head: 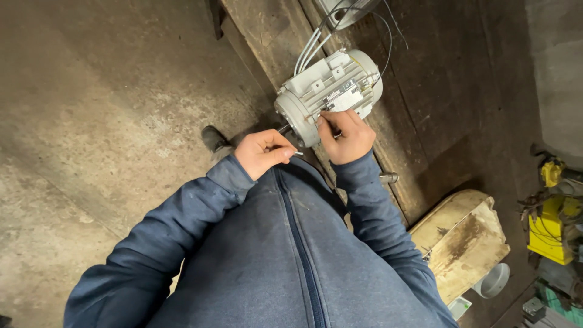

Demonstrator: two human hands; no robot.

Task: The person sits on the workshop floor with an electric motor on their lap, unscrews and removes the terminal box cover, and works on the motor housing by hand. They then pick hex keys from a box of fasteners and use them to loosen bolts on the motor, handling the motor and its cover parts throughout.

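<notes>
While right hand (pixel 345 136) steadies motor (pixel 331 91), left hand (pixel 264 152) fisted

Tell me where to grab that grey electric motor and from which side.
Take the grey electric motor around its ribbed round body, from the two long sides. It lies on its side on the wooden bench, shaft end toward the person, wires at the far end. Avoid both ends. The right hand already rests on its near side.

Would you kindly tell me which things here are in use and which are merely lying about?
In use:
- grey ribbed electric motor
- small metal pin in left hand
- right hand on motor

Lying about:
- worn cream wooden block
- yellow machine
- white plastic cup
</notes>
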